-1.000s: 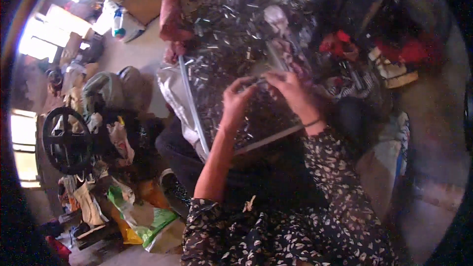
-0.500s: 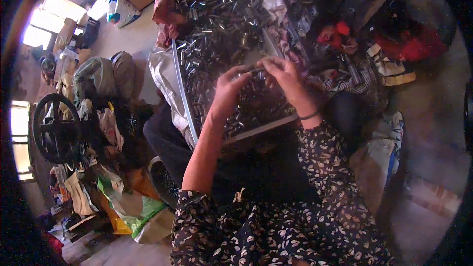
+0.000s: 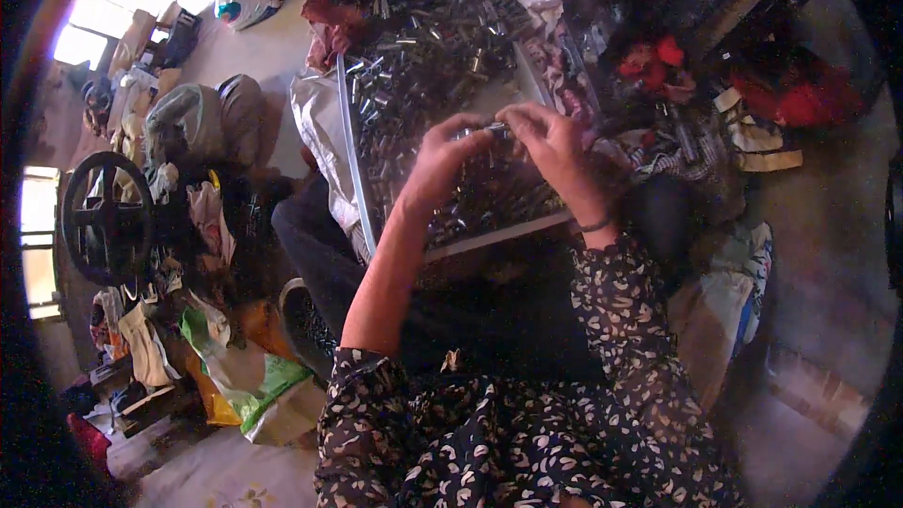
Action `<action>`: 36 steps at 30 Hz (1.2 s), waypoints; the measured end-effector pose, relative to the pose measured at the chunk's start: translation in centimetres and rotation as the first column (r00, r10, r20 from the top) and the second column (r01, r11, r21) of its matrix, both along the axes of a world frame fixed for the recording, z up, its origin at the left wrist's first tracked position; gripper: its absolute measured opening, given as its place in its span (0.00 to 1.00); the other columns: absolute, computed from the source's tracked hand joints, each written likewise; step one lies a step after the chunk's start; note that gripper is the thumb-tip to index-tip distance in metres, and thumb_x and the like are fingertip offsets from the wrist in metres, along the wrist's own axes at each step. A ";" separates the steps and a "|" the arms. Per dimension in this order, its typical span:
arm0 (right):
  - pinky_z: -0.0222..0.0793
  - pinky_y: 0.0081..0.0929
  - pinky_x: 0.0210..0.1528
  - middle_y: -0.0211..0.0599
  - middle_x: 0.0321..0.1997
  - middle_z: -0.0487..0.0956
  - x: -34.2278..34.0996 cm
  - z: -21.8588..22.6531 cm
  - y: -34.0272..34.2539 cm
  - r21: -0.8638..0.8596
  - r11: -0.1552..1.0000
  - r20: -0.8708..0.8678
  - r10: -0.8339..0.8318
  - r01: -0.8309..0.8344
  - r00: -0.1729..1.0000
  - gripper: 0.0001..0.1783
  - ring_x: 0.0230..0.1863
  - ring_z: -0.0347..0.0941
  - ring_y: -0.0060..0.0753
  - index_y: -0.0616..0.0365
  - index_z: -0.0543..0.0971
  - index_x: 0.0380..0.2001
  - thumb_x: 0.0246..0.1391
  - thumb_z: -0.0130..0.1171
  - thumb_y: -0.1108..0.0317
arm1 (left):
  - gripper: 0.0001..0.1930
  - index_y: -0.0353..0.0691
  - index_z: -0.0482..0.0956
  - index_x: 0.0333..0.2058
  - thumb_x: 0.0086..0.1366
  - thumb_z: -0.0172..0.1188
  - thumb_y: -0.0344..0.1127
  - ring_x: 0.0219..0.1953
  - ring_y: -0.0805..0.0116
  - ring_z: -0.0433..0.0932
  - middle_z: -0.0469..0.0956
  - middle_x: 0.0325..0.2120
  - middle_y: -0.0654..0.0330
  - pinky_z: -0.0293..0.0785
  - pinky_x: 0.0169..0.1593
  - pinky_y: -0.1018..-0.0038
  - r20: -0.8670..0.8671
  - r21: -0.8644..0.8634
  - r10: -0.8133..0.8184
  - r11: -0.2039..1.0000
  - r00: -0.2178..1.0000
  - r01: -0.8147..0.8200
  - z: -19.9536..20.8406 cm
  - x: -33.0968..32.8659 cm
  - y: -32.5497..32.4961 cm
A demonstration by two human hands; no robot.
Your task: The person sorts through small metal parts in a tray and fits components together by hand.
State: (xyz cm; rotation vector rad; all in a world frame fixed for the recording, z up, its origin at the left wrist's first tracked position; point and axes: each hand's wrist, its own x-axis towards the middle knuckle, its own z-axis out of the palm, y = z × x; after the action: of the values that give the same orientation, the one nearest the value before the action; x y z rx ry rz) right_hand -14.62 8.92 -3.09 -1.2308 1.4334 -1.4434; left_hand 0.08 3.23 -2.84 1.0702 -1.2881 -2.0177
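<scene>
My left hand [image 3: 446, 152] and my right hand [image 3: 547, 137] meet over the near half of a tray [image 3: 508, 238] full of small metal cylinders [image 3: 414, 103]. Pinched between the fingertips of both hands is a small shiny metal cylinder [image 3: 495, 129]. Its ends are partly hidden by my fingers, so its exact kind does not show. Dark and bright pieces lie loose beneath my hands. A wider brass-coloured cylinder [image 3: 477, 66] stands out among them beyond my fingers.
White sacking [image 3: 320, 118] lines the tray's left side, and pinkish cloth [image 3: 329, 0] lies farther up. To the left are a black handwheel [image 3: 105, 216] and a green-and-white bag [image 3: 254, 386]. Red cloth [image 3: 654, 66] and a pale sack [image 3: 729, 292] lie right.
My hands stay together over the tray, with the fingers slightly shifted around the metal cylinder. More of its shiny surface shows now. The whole view has tilted slightly.
</scene>
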 end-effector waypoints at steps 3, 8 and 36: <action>0.60 0.15 0.19 0.28 0.17 0.72 -0.2 0.0 0.1 0.001 1.000 0.000 -0.005 0.005 1.000 0.11 0.16 0.64 0.16 0.60 0.74 0.29 0.48 0.50 0.64 | 0.11 0.35 0.69 0.34 0.50 0.53 0.31 0.22 0.75 0.70 0.72 0.23 0.61 0.69 0.27 0.80 -0.025 0.003 0.008 1.000 1.000 -0.008 -0.3 0.0 -0.2; 0.59 0.15 0.17 0.27 0.17 0.71 -0.2 0.2 0.3 0.013 1.000 0.006 -0.001 0.001 1.000 0.10 0.16 0.64 0.16 0.60 0.74 0.29 0.48 0.49 0.65 | 0.11 0.34 0.70 0.33 0.49 0.54 0.30 0.25 0.74 0.71 0.73 0.25 0.59 0.68 0.28 0.80 -0.029 0.023 0.021 1.000 0.999 -0.020 0.1 0.2 0.0; 0.58 0.14 0.16 0.28 0.19 0.72 0.3 0.9 0.0 0.025 0.987 0.056 -0.163 0.161 0.985 0.09 0.15 0.63 0.15 0.59 0.74 0.28 0.49 0.48 0.67 | 0.12 0.34 0.68 0.34 0.50 0.54 0.30 0.24 0.68 0.73 0.73 0.25 0.55 0.74 0.24 0.72 -0.087 0.120 0.040 0.992 0.995 -0.030 0.5 0.3 -0.3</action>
State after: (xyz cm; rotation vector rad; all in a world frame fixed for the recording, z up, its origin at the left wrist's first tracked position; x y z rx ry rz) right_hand -14.34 8.90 -2.15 -1.0713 1.5338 -1.5563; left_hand 0.35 2.89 -2.33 1.0357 -1.1087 -2.1132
